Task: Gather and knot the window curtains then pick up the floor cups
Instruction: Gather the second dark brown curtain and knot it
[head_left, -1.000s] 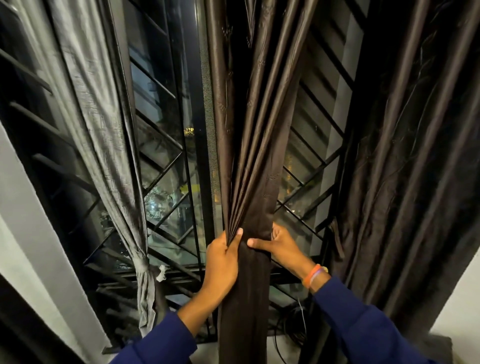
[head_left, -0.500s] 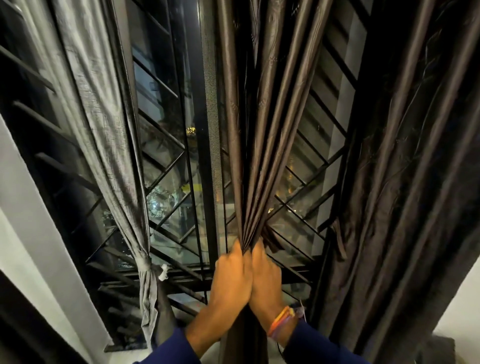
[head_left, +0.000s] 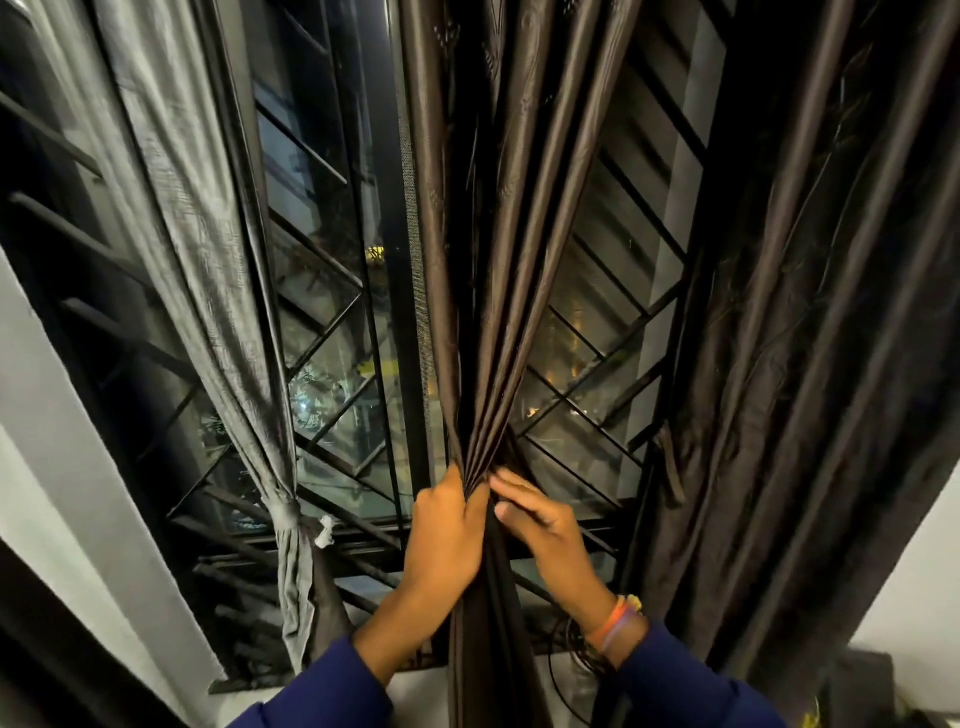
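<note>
1. Brown curtain (head_left: 498, 291): a panel bunched to a narrow neck at 6 o'clock in the window, its long axis running vertically from 12 to 6.
2. Left hand (head_left: 448, 535): fist clamped round the neck, pleats fanning upward from it.
3. Right hand (head_left: 540, 525): at 3 o'clock of the left, fingers extended and lying against the gathered folds; probably not gripping, though the fingertips are partly hidden.
4. Grey curtain (head_left: 218, 291): at 9 o'clock, already cinched with a tie.
5. Dark curtain (head_left: 810, 364): at 3 o'clock, hanging loose.
6. Judgement: the tail hangs straight below the left fist, so the freer right hand is placed to loop it.
7. Cups: none in view.
</note>
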